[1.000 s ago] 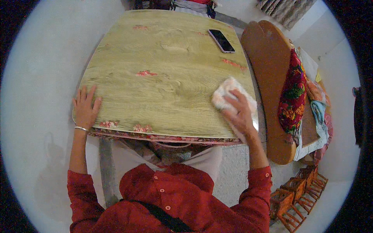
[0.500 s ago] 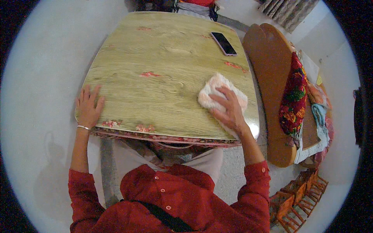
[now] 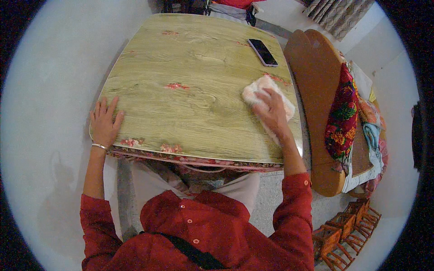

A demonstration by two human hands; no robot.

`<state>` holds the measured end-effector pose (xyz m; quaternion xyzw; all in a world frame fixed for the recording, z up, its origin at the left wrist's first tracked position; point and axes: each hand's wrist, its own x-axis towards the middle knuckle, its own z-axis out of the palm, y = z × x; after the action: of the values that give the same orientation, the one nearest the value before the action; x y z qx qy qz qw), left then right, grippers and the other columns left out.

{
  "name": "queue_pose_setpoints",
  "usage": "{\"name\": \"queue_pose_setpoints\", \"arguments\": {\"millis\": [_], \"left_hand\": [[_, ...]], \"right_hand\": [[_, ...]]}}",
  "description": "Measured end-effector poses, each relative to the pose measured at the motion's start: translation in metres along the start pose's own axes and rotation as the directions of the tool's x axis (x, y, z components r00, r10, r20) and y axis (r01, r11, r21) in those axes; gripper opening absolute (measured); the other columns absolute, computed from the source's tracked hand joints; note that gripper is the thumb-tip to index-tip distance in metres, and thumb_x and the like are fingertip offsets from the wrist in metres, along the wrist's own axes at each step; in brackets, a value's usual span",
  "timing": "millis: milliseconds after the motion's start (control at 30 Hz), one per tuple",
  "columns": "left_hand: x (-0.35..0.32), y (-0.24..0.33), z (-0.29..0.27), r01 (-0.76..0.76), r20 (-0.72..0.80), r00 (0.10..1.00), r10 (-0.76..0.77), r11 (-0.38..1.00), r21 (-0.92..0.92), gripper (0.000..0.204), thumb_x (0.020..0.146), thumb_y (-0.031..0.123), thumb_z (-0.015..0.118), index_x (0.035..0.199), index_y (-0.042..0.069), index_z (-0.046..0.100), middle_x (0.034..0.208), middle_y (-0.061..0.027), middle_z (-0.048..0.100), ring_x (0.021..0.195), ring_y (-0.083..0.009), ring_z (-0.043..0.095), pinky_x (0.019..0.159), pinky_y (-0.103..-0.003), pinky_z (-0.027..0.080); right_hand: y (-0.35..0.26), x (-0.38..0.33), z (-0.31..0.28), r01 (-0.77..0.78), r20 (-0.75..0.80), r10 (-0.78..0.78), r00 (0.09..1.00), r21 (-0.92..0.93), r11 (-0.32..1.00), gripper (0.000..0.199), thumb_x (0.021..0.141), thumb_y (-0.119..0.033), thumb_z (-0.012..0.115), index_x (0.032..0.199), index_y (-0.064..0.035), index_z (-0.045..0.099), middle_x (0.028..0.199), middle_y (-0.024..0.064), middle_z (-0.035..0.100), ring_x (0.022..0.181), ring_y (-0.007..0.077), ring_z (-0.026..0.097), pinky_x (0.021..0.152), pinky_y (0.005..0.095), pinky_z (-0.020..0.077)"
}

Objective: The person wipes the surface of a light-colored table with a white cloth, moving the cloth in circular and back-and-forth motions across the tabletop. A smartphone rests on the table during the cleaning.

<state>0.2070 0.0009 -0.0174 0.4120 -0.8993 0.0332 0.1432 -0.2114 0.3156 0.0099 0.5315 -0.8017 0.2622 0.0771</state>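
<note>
A fluffy white and pale peach cloth (image 3: pixel 285 109) lies at the right side of a wood-patterned table (image 3: pixel 149 113) with red flower prints. My right hand (image 3: pixel 272 110) presses down over the cloth, its slightly bent fingers holding it against the tabletop; the palm side is hidden. At the near left corner, my left hand (image 3: pixel 106 124) rests flat on the table with its fingers spread and nothing in it. Beyond the cloth, a dark-screened phone (image 3: pixel 263 53) with a pale pinkish edge lies close to the table's right edge.
Right of the table stands a brown wooden sofa (image 3: pixel 318 77) bearing a red floral cushion (image 3: pixel 340 119) and folded cloths (image 3: pixel 371 131). Small wooden chairs (image 3: pixel 339 230) are at the lower right. A wall (image 3: pixel 49 99) runs along the left. A patterned curtain (image 3: pixel 337 18) hangs at the back right.
My right hand has slid the cloth away from me and slightly to the right, closer to the phone. My left hand keeps its place on the table.
</note>
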Motion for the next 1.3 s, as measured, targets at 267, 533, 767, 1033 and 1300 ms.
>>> {"name": "queue_pose_setpoints", "arguments": {"millis": [267,533,767,1033,1300], "left_hand": [[-0.006,-0.001,0.003,0.020,-0.022,1.000,-0.019,0.999,0.040,0.052,0.092,0.043,0.049,0.140,0.024,0.041,0.147,-0.0173,0.032,0.136,-0.0390,0.027,0.108,-0.058,0.016],[0.002,-0.001,0.003,-0.008,-0.009,1.000,0.008,1.000,0.012,0.052,0.092,0.041,0.049,0.140,0.024,0.041,0.147,-0.0187,0.031,0.136,-0.0391,0.027,0.109,-0.056,0.017],[-0.005,-0.005,0.010,0.002,-0.031,1.000,-0.001,1.000,0.026,0.053,0.092,0.043,0.048,0.141,0.024,0.040,0.148,-0.0182,0.031,0.136,-0.0390,0.026,0.109,-0.058,0.015],[-0.003,0.000,0.004,0.003,-0.033,0.999,-0.002,0.999,0.033,0.053,0.092,0.044,0.047,0.141,0.025,0.040,0.147,-0.0179,0.032,0.136,-0.0383,0.026,0.109,-0.057,0.016],[-0.002,0.001,0.001,-0.003,-0.034,0.999,0.003,1.000,-0.008,0.052,0.092,0.042,0.048,0.140,0.024,0.041,0.147,-0.0185,0.032,0.136,-0.0386,0.026,0.109,-0.056,0.016]], "right_hand": [[-0.015,-0.064,-0.041,-0.194,0.115,0.167,0.979,0.294,0.936,0.047,0.076,-0.032,0.071,0.118,-0.0112,0.063,0.135,0.0154,0.046,0.129,0.0346,0.038,0.109,0.0439,0.0285],[0.031,0.003,-0.018,-0.156,-0.027,0.155,0.988,-0.022,0.988,0.045,0.080,-0.032,0.069,0.119,-0.0096,0.063,0.132,0.0161,0.048,0.123,0.0338,0.043,0.107,0.0428,0.0312],[-0.040,-0.036,-0.024,0.033,0.142,-0.067,0.988,0.228,0.973,0.039,0.081,-0.031,0.067,0.115,-0.0115,0.066,0.132,0.0149,0.050,0.130,0.0339,0.037,0.108,0.0453,0.0288],[0.021,-0.023,-0.032,-0.357,0.027,0.373,0.927,0.362,0.861,0.039,0.087,-0.034,0.061,0.115,-0.0065,0.065,0.132,0.0143,0.051,0.128,0.0314,0.040,0.107,0.0408,0.0301],[-0.018,0.006,0.004,-0.071,0.080,0.057,0.995,0.185,0.980,0.045,0.087,-0.033,0.060,0.121,-0.0041,0.058,0.132,0.0170,0.049,0.122,0.0334,0.045,0.104,0.0411,0.0336]]}}
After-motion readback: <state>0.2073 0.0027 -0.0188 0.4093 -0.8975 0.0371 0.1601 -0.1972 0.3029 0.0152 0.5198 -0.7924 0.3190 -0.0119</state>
